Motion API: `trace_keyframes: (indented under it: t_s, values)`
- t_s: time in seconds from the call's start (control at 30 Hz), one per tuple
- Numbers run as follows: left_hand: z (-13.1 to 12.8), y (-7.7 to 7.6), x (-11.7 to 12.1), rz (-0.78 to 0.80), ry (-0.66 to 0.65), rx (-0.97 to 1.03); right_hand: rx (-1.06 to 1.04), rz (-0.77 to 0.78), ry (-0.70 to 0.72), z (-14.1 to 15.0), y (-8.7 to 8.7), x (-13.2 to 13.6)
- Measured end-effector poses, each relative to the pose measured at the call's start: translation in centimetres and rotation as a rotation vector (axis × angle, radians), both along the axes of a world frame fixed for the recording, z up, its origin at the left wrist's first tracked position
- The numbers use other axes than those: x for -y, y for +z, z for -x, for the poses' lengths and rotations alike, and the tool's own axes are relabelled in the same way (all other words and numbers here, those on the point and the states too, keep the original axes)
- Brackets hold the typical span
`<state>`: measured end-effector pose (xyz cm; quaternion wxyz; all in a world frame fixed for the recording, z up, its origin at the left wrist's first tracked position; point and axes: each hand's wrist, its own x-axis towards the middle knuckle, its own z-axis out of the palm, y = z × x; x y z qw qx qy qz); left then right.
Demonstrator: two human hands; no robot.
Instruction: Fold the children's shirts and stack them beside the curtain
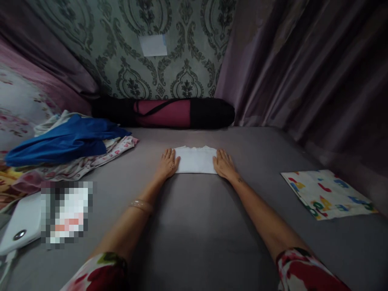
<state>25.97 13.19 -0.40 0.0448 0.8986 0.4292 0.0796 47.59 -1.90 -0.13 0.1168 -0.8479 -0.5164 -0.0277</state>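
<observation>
A folded white cloth garment [196, 161] lies flat on the grey bed sheet [194, 226], its long side running left to right and its far edge uneven. My left hand [169, 162] rests flat at its left end, with the fingers stretched forward and the thumb on the cloth. At the right end my right hand [223, 163] lies palm down in the same way, thumb touching the fabric. Neither hand grips anything. Both arms reach forward, and a bracelet [141, 205] circles the left wrist.
To the right lies a folded cloth with colourful letters [329, 194]. A blue garment [69, 139] tops a clothes pile at left. Nearer are a white device with a cable [22, 220] and a blurred-out item [68, 214]. A black and maroon long bag [163, 113] lies along the wall.
</observation>
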Motion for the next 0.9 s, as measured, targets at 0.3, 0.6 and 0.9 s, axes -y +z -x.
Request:
trace_keyframes:
  t_s: [0.3, 0.6, 0.9]
  values:
    - [0.0, 0.3, -0.3, 0.069, 0.009, -0.090, -0.016, 0.066, 0.002, -0.1, -0.4, 0.2]
    - [-2.1, 4.0, -5.4, 0.178, -0.065, -0.254, 0.027, 0.119, 0.062, -2.7, 1.8, -1.5]
    - [-5.6, 6.3, -9.1, 0.407, -0.151, -0.373, -0.161, 0.368, 0.120, -6.7, 3.8, -5.3]
